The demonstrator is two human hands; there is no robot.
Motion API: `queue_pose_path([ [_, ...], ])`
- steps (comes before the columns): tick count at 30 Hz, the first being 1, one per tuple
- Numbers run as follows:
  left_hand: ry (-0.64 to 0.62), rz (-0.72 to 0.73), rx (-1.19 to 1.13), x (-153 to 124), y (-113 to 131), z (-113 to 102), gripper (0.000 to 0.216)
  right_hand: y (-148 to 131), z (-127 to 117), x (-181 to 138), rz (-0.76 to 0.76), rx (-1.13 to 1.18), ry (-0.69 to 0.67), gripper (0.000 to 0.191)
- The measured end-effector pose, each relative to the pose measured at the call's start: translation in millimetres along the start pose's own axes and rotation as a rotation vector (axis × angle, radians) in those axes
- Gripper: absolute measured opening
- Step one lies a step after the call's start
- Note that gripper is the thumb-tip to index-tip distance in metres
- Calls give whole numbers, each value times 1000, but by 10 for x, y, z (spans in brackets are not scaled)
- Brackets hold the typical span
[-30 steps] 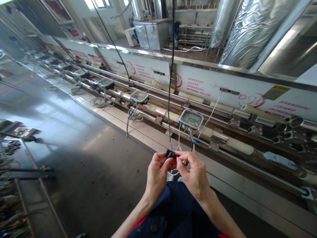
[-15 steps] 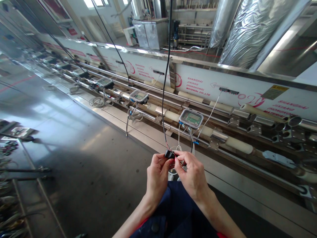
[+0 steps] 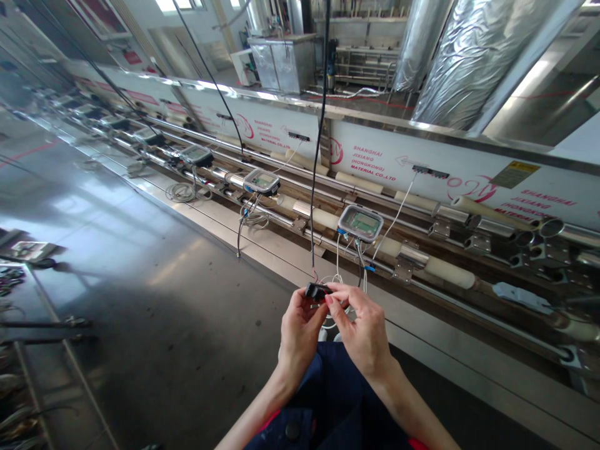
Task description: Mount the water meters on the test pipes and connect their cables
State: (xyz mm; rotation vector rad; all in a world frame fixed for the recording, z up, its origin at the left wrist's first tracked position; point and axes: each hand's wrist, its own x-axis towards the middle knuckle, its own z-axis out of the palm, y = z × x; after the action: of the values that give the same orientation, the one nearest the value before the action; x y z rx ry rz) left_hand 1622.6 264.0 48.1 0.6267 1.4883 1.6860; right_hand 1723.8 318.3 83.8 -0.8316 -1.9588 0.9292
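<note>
My left hand (image 3: 299, 334) pinches a small black connector (image 3: 315, 290) at the end of a black cable (image 3: 319, 144) that hangs down from above. My right hand (image 3: 363, 331) is closed beside it, its fingertips on the connector's right side and on thin wires that I cannot make out clearly. Both hands hover over my dark blue lap (image 3: 335, 400). Just beyond them, a clear-lidded meter box (image 3: 360, 223) with a green board sits on the line, with white wires (image 3: 338, 262) dropping from it toward my hands.
More meter boxes (image 3: 262, 181) stand along the rail of rollers (image 3: 445, 272) to the left. A white panel with red lettering (image 3: 375, 165) backs the line. A steel worktop (image 3: 140, 262) spreads left, with cables and parts (image 3: 14, 281) at its edge. Foil-wrapped ducts (image 3: 464, 56) rise behind.
Both hands with the connector have shifted slightly up and left. The hanging cable has swung a little.
</note>
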Motion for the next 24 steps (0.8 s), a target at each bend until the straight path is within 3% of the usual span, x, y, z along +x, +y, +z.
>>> queue_pose_path([
  [6, -33, -26, -127, -34, 66, 65, 27, 58, -27, -8, 144, 139, 1, 12],
  [24, -8, 9, -123, -20, 78, 67, 25, -19, -23, 102, 190, 86, -66, 14],
])
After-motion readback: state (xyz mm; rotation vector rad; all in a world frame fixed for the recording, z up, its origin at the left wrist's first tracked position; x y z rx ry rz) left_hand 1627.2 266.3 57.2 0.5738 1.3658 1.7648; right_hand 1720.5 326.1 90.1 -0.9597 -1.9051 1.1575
